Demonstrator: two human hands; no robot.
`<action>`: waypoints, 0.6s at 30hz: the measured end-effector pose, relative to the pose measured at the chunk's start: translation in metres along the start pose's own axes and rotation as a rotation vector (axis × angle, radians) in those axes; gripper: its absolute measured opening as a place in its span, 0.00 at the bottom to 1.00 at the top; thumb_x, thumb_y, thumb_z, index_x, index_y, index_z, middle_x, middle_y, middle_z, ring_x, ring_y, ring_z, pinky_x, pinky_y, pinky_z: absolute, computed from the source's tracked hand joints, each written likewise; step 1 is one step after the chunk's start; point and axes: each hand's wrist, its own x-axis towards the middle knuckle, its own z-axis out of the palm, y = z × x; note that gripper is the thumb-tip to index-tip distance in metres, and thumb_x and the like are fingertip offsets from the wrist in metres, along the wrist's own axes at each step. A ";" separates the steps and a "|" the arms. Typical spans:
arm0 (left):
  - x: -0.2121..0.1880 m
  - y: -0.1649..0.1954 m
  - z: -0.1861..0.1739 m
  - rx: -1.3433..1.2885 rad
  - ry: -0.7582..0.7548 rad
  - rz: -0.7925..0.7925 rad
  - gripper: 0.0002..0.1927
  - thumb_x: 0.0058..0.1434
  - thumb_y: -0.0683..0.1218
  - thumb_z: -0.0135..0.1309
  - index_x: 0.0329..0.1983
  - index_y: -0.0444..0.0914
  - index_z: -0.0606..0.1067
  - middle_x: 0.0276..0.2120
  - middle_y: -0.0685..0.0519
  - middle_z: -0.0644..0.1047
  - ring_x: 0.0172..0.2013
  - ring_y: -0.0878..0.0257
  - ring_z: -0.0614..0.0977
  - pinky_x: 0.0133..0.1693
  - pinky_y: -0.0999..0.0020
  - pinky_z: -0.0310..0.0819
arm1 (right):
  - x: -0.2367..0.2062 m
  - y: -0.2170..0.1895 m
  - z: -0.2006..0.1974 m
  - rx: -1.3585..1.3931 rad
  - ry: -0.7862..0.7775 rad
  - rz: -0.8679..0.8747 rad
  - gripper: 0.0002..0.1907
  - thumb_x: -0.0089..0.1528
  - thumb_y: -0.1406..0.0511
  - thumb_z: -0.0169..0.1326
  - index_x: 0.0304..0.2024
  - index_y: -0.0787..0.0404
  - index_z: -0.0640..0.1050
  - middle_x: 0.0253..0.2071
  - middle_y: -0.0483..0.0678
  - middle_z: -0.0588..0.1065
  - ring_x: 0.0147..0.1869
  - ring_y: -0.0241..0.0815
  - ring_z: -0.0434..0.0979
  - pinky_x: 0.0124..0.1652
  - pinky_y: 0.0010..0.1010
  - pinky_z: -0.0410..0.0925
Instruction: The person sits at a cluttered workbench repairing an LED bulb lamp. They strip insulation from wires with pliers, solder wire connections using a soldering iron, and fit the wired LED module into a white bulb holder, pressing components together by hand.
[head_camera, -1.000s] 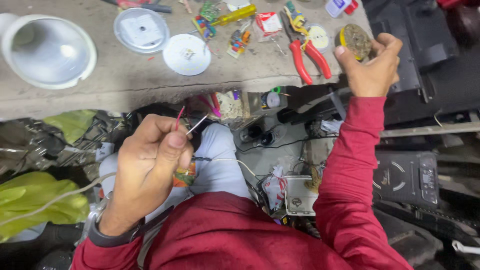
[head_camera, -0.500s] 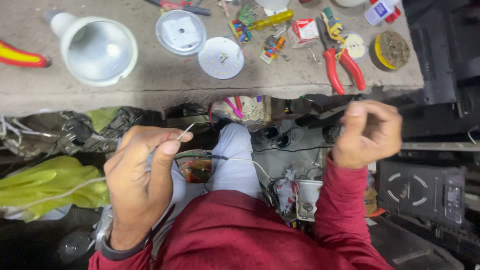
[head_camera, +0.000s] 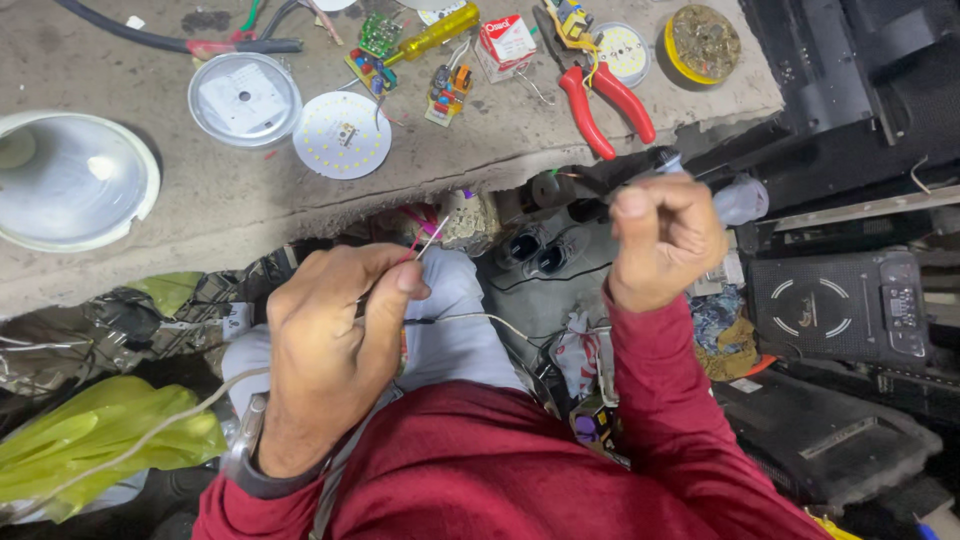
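Red-handled pliers (head_camera: 610, 105) lie on the grey tabletop (head_camera: 200, 200) beside a yellow-rimmed round tin (head_camera: 703, 42). A white disc of small lights (head_camera: 341, 134) sits next to a shiny round cap (head_camera: 244, 99). A white lamp shade (head_camera: 70, 180) rests at the left edge, a yellow-handled screwdriver (head_camera: 437, 32) farther back.

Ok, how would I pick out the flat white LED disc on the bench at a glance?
Start at the big white bulb housing on the left of the concrete bench. To its right sits a shiny round metal plate, then the LED disc. Unlike the plate, it is flat, matte white and dotted with small yellowish chips.
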 end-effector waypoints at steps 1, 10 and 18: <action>0.006 0.000 0.004 0.005 -0.009 0.019 0.03 0.67 0.42 0.59 0.40 0.37 0.80 0.29 0.52 0.80 0.31 0.55 0.80 0.38 0.62 0.72 | -0.010 0.010 -0.007 0.146 0.056 0.196 0.16 0.73 0.57 0.59 0.39 0.62 0.73 0.32 0.47 0.75 0.26 0.34 0.68 0.27 0.23 0.62; 0.073 -0.008 0.053 0.023 -0.123 0.091 0.08 0.70 0.47 0.57 0.38 0.38 0.81 0.23 0.47 0.77 0.23 0.51 0.80 0.27 0.57 0.69 | -0.024 0.119 -0.109 0.741 0.348 0.808 0.20 0.71 0.53 0.51 0.58 0.57 0.74 0.38 0.47 0.76 0.31 0.37 0.72 0.30 0.27 0.62; 0.089 -0.019 0.078 0.198 -0.054 0.075 0.11 0.68 0.51 0.57 0.31 0.43 0.81 0.19 0.49 0.78 0.23 0.46 0.80 0.26 0.52 0.68 | -0.023 0.084 -0.178 0.486 0.580 0.210 0.20 0.72 0.53 0.58 0.37 0.61 0.71 0.25 0.46 0.73 0.23 0.36 0.72 0.22 0.23 0.63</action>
